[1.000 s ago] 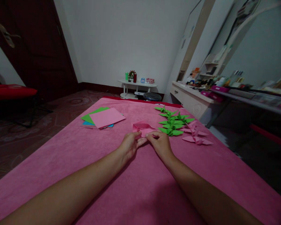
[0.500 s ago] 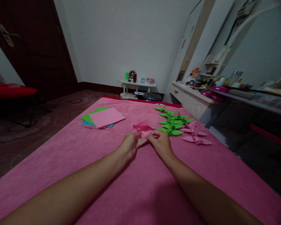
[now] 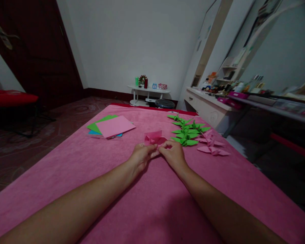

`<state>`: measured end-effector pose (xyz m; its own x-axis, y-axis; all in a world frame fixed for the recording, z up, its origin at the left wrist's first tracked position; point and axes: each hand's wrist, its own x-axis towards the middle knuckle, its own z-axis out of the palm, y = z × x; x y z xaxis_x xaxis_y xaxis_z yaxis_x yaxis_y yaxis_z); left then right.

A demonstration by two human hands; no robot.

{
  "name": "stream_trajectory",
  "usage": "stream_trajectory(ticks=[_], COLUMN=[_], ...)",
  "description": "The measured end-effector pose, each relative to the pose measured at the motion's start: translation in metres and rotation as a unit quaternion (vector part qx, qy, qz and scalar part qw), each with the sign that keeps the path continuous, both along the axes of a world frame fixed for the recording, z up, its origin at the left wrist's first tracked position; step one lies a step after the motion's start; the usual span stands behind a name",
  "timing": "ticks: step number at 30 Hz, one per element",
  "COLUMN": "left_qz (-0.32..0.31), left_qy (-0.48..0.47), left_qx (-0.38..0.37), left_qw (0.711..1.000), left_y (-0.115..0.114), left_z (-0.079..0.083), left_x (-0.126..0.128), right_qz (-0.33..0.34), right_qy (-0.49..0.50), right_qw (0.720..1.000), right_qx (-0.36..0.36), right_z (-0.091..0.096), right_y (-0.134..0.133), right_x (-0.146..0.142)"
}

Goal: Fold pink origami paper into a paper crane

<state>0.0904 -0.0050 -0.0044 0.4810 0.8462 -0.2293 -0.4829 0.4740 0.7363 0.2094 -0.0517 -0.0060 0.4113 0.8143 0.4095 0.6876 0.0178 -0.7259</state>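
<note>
A partly folded sheet of pink origami paper is held between both hands at the middle of the pink-covered table. My left hand grips its near left side, thumb on top and fingers beneath. On the near right side my right hand pinches the paper, its fingertips close to the left thumb. A flap stands up at the back of the sheet. Just right of the hands lie several green folded paper cranes, and beside them a few pink paper cranes.
Flat pink, green and blue paper sheets lie stacked at the far left of the table. Beyond its far edge stands a low white table with small items. A cluttered dresser is on the right, a red chair on the left.
The left thumb has shifted right toward the right fingertips. The paper's back flap now stands up higher. The cranes and stacked sheets have stayed in place.
</note>
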Motion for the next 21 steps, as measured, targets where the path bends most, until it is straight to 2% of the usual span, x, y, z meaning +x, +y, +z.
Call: stream_trajectory(ticks=[5,10,16,21], left_qz=[0.023,0.047,0.072,0.079], left_qy=[0.017,0.013,0.027,0.037], left_qx=[0.000,0.006,0.008,0.000], left_qw=[1.000,0.999,0.997,0.996], left_y=[0.001,0.005,0.010,0.009], left_z=[-0.002,0.000,0.000,0.004], left_x=[0.002,0.001,-0.005,-0.004], right_qz=[-0.001,0.054,0.045,0.038], right_qy=[-0.009,0.041,0.122,0.148], right_qw=[1.000,0.997,0.991,0.987], right_qx=[0.002,0.035,0.042,0.048], right_z=[-0.001,-0.002,0.005,0.005], right_y=[-0.002,-0.002,-0.004,-0.004], right_x=[-0.001,0.001,-0.001,-0.001])
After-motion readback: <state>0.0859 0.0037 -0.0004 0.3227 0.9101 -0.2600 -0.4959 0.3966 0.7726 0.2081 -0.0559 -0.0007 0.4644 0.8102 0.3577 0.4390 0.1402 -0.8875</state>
